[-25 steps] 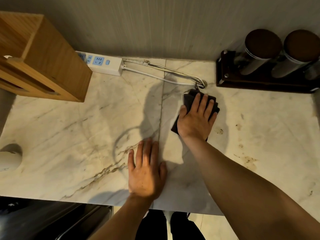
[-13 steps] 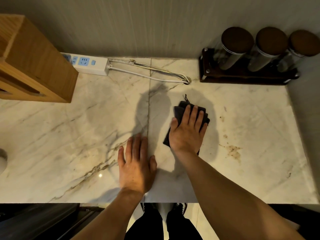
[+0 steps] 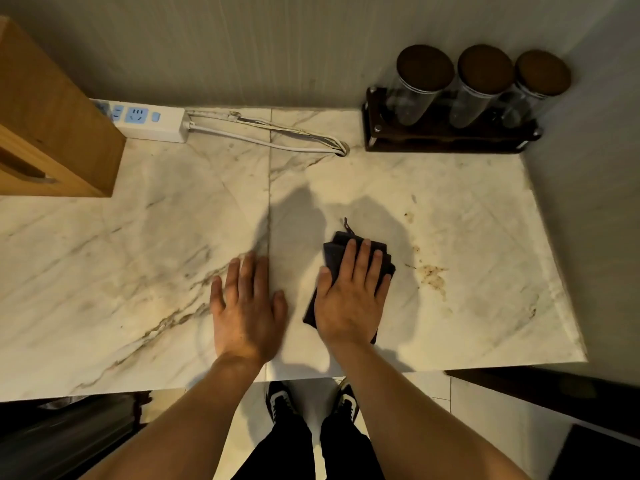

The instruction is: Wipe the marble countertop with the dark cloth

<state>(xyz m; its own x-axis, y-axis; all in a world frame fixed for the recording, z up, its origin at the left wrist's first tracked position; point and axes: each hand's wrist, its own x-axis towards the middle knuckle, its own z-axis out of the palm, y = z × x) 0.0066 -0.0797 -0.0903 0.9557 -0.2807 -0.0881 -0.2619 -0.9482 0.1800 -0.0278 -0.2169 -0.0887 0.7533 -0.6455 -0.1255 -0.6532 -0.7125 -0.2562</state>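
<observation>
The white marble countertop [image 3: 138,258] with brown veins fills the middle of the view. A folded dark cloth [image 3: 337,252] lies on it right of the seam. My right hand [image 3: 349,299] presses flat on the cloth, fingers together, covering most of it. My left hand [image 3: 244,310] rests flat on the bare marble just left of the seam, fingers spread, holding nothing. Brown stains [image 3: 431,275] mark the marble right of the cloth.
A wooden box [image 3: 52,133] stands at the back left. A white power strip [image 3: 149,123] and its cables [image 3: 277,136] lie along the wall. A dark rack with three lidded jars [image 3: 453,95] sits in the back right corner. The counter's front edge is near my wrists.
My right hand has slid the cloth back from the cable area toward the front edge. My left hand stays flat on the marble. The view has shifted right, showing the third jar.
</observation>
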